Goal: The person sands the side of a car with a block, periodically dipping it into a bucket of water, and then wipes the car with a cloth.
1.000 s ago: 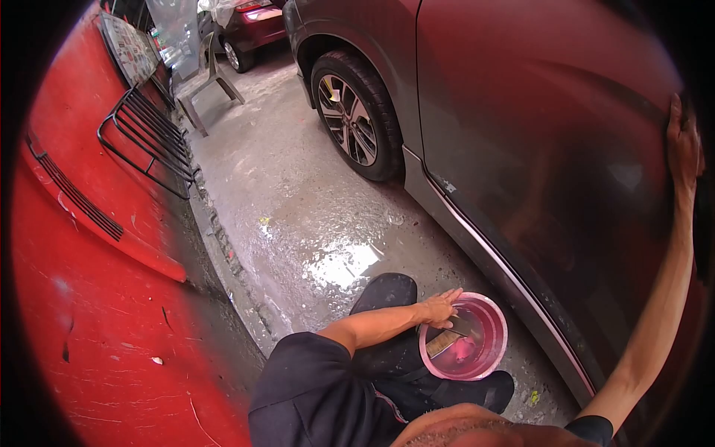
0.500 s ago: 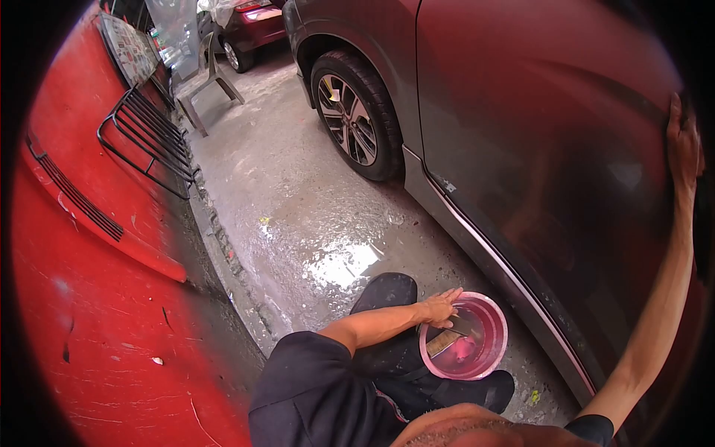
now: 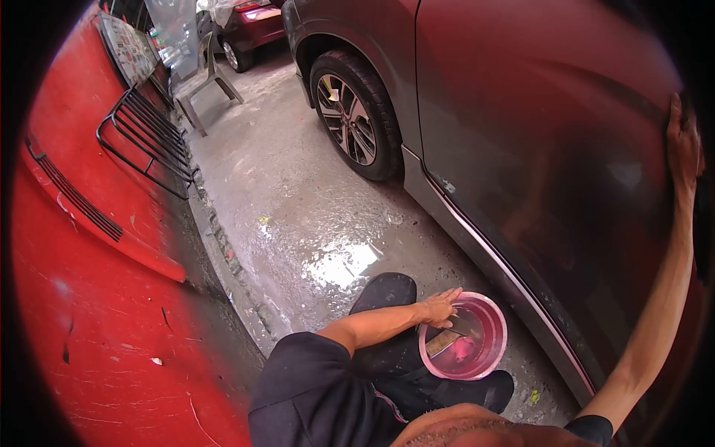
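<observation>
A pink bucket [image 3: 500, 316] of water stands on the wet floor between my feet. My left hand [image 3: 439, 307] lies palm down over its upper left rim, fingers stretched out and thumb reaching inward. Inside the bucket are a dark flat piece [image 3: 467, 325], a tan block [image 3: 442, 342] and a pink lump [image 3: 465, 348]; their exact kinds are hard to make out. Far to the right, my right hand [image 3: 684, 141] rests against the dark grey car door [image 3: 536, 149], its fingers extended upward. Part of that hand is lost in the dark edge of the view.
The car's front wheel [image 3: 353, 115] is ahead. Along the left lie a red panel [image 3: 97, 298], a black metal rack [image 3: 149, 141] and a grey plastic chair [image 3: 210, 86]. Another red car [image 3: 257, 30] stands farther back. Wet concrete [image 3: 283, 201] runs between.
</observation>
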Demonstrator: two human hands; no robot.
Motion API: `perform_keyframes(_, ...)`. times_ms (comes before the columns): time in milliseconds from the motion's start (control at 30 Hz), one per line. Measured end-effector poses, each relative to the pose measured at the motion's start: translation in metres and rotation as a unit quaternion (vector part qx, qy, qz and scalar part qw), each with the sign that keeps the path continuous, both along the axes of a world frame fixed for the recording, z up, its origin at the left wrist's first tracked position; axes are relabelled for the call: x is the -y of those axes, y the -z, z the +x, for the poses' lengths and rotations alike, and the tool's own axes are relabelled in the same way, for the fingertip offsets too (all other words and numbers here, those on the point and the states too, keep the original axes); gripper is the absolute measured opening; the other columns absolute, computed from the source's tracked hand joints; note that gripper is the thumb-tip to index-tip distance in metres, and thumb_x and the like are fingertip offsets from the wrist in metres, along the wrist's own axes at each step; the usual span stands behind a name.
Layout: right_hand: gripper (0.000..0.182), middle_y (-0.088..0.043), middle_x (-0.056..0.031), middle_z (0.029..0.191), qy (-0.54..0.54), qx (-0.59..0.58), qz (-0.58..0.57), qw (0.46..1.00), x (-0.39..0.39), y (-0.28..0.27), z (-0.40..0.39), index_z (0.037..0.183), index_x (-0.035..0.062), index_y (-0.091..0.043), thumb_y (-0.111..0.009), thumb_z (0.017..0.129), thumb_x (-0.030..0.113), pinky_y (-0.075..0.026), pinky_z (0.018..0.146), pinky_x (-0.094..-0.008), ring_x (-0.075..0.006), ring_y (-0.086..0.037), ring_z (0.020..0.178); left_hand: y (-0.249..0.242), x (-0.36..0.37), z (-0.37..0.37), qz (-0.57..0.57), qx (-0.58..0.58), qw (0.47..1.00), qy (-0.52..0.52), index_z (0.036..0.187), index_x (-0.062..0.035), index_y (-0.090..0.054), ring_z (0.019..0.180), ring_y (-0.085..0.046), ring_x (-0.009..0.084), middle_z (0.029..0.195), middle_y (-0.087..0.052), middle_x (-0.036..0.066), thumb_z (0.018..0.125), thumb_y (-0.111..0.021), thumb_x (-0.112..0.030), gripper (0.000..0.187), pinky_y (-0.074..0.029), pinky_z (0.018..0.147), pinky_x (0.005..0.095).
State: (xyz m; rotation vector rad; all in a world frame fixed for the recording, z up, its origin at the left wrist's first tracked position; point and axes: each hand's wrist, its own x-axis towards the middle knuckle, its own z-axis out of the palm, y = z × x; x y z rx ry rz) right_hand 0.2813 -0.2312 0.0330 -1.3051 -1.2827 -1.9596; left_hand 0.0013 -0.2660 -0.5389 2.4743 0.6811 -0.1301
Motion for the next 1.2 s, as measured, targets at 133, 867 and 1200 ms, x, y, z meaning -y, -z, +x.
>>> perform_keyframes(133,0.063,-0.048,-0.0344,0.139,0.004,-0.008,-0.008,1.000,0.002,0.000,-0.003,0.132,-0.0155,-0.048,-0.045,0.095,0.035,-0.032,0.110,-0.0598,-0.0473,-0.045,0.132,-0.009,0.002,-0.003,-0.003,0.012,1.000,-0.002,0.134,-0.0076,-0.060,0.147,-0.017,0.0447,0.158,-0.008,0.032,0.086,-0.067,-0.040,0.058,-0.021,0.120,0.0447)
perform_keyframes(867,0.063,-0.048,-0.0336,0.139,-0.005,-0.012,-0.007,1.000,0.003,0.001,-0.004,0.132,-0.0153,-0.049,-0.044,0.095,0.036,-0.031,0.111,-0.0591,-0.0466,-0.045,0.132,-0.013,0.002,-0.003,-0.018,0.021,1.000,-0.009,0.133,-0.0057,-0.061,0.147,-0.017,0.0449,0.158,-0.009,0.033,0.085,-0.068,-0.038,0.058,-0.019,0.121,0.0443)
perform_keyframes(1200,0.064,-0.047,-0.0329,0.141,-0.001,-0.022,-0.016,1.000,0.004,0.001,-0.004,0.134,-0.0149,-0.047,-0.043,0.096,0.037,-0.031,0.111,-0.0584,-0.0461,-0.044,0.133,-0.006,0.001,-0.003,-0.012,0.026,1.000,-0.004,0.133,-0.0061,-0.061,0.147,-0.017,0.0452,0.157,-0.009,0.034,0.085,-0.068,-0.038,0.058,-0.019,0.121,0.0439)
